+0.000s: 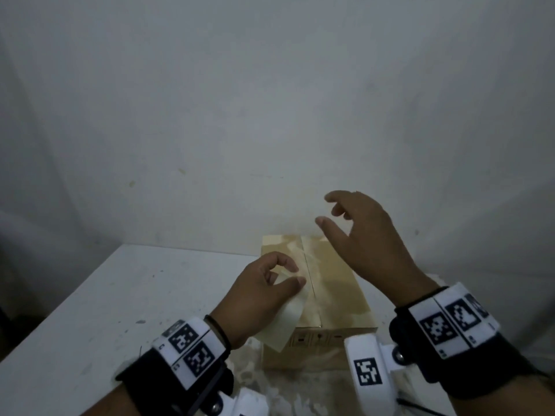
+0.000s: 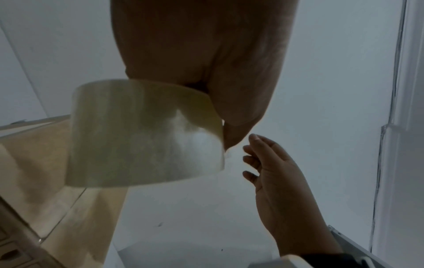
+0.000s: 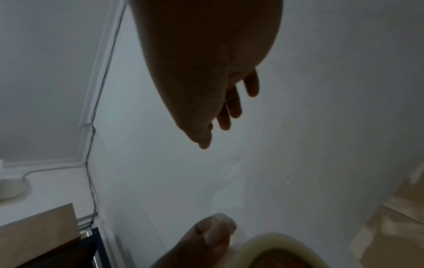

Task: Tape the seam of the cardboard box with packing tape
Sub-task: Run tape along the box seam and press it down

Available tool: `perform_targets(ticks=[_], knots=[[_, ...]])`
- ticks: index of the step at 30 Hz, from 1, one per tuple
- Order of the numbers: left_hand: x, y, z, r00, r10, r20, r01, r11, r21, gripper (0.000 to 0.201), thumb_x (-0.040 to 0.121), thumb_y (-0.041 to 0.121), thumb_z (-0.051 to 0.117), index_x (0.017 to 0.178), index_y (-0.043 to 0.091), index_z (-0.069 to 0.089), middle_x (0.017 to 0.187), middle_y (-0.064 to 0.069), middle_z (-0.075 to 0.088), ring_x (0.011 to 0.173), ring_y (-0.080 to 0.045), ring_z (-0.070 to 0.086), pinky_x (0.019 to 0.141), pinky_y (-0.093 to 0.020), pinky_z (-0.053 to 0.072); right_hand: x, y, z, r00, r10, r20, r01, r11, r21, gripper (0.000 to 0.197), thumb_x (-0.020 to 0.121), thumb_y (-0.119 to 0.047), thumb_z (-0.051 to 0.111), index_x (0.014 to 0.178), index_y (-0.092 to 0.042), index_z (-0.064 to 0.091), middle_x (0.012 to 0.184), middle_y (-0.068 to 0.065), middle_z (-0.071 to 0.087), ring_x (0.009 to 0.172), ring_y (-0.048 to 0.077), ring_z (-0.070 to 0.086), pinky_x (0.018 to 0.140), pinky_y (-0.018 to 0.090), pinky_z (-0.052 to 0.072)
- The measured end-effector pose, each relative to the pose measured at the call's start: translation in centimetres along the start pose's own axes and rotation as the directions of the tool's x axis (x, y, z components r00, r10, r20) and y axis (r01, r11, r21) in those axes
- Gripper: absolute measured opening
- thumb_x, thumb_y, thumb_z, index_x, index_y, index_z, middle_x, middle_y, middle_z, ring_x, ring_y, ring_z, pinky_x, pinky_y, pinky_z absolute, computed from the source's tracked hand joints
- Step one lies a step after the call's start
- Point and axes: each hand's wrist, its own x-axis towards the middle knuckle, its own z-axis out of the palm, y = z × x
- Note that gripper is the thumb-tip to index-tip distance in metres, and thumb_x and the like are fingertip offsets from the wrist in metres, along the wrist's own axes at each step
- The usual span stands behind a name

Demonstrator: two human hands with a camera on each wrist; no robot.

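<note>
A tan cardboard box [image 1: 339, 289] stands on the white table, its top seam [image 1: 312, 280] running away from me between shiny patches of tape. My left hand [image 1: 295, 274] grips a pale roll of packing tape [image 1: 285, 322] over the box's near left part. In the left wrist view the tape roll [image 2: 146, 134] hangs under my left hand [image 2: 231, 130], with the box [image 2: 30, 163] below it. My right hand [image 1: 327, 210] hovers above the box's far end, fingers loosely spread and empty. The right wrist view shows the right hand [image 3: 220, 123] apart from the tape roll [image 3: 275, 243].
The white table [image 1: 120, 295] stretches to the left of the box, and a white wall rises close behind it. Whitish crumpled scraps [image 1: 249, 370] lie at the table's near edge. A brown cabinet [image 3: 41, 228] and a cable [image 3: 91, 181] show in the right wrist view.
</note>
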Motion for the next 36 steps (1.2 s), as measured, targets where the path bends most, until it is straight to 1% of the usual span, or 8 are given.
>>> perform_targets(ticks=[5,11,14,18,23,27,29,36], knots=[[0.3,-0.3,0.3,0.999,0.025,-0.036,-0.026,0.999,-0.022,0.007,0.084,0.026,0.064,0.087,0.022,0.059,0.081,-0.008,0.067,0.062,-0.014,0.057,0.052,-0.022,0.045,-2.6,0.0,0.9,0.979,-0.181,-0.089,0.189,0.978,0.085,0.022,0.081,-0.031,0.055,0.09,-0.019,0.071,0.087,-0.005,0.062,0.088,0.008,0.053,0.08,0.032,0.044],[0.7,-0.6,0.1,0.995,0.077,-0.062,-0.079,0.996,-0.034,0.009,0.084,0.024,0.064,0.09,0.02,0.058,0.077,-0.013,0.068,0.059,-0.017,0.06,0.049,-0.02,0.047,-3.8,0.9,2.6,0.988,-0.143,-0.057,0.145,0.989,0.039,0.031,0.078,-0.039,0.055,0.101,-0.025,0.07,0.107,-0.003,0.063,0.108,0.009,0.048,0.093,0.031,0.027],[0.9,-0.6,0.2,0.993,0.094,-0.067,-0.096,0.995,-0.021,0.009,0.084,0.027,0.064,0.089,0.024,0.058,0.087,-0.023,0.068,0.072,-0.035,0.063,0.055,-0.028,0.048,-3.1,1.2,2.8,0.993,-0.114,-0.033,0.114,0.993,-0.013,0.038,0.078,-0.045,0.053,0.107,-0.026,0.068,0.113,-0.002,0.064,0.112,0.011,0.049,0.093,0.03,0.024],[1.2,-0.5,0.1,0.989,0.13,-0.064,-0.131,0.991,-0.003,0.006,0.083,0.026,0.065,0.086,0.026,0.059,0.086,-0.021,0.067,0.067,-0.023,0.06,0.059,-0.032,0.047,-2.2,0.8,2.7,0.996,-0.092,-0.019,0.092,0.996,0.011,0.038,0.078,-0.042,0.059,0.11,-0.023,0.068,0.111,-0.003,0.066,0.112,0.013,0.053,0.093,0.032,0.025],[1.4,-0.2,-0.3,0.98,0.18,-0.081,-0.178,0.984,0.033,0.008,0.083,0.028,0.066,0.087,0.027,0.059,0.09,-0.033,0.062,0.077,-0.047,0.058,0.062,-0.05,0.051,-1.2,0.4,2.9,0.999,-0.001,0.052,-0.007,0.986,0.167,0.035,0.08,-0.044,0.06,0.107,-0.023,0.069,0.107,-0.004,0.068,0.106,0.014,0.059,0.1,0.047,0.04],[1.3,0.2,-0.6,0.976,0.203,-0.082,-0.199,0.978,0.056,0.012,0.08,0.035,0.066,0.088,0.029,0.058,0.089,-0.031,0.063,0.076,-0.048,0.058,0.064,-0.058,0.052,-0.9,0.2,2.5,0.984,0.091,0.155,-0.142,0.922,0.361,0.02,0.083,-0.036,0.065,0.1,-0.026,0.07,0.097,-0.013,0.068,0.095,-0.001,0.06,0.081,0.009,0.043],[1.2,0.3,-0.8,0.975,0.207,-0.086,-0.202,0.978,0.058,0.009,0.083,0.029,0.067,0.087,0.028,0.058,0.087,-0.03,0.064,0.075,-0.048,0.057,0.061,-0.054,0.051,-0.8,0.1,2.2,0.977,0.099,0.188,-0.166,0.908,0.384,0.016,0.083,-0.034,0.065,0.097,-0.027,0.07,0.092,-0.015,0.067,0.092,-0.002,0.059,0.072,-0.001,0.04],[0.8,0.4,-0.9,0.975,0.204,-0.091,-0.198,0.978,0.074,0.01,0.082,0.032,0.067,0.087,0.029,0.058,0.086,-0.031,0.063,0.072,-0.047,0.057,0.058,-0.045,0.048,-0.9,-0.5,2.0,0.971,0.119,0.209,-0.205,0.865,0.458,0.01,0.084,-0.031,0.064,0.09,-0.026,0.071,0.089,-0.012,0.07,0.089,0.003,0.062,0.074,0.013,0.043]])
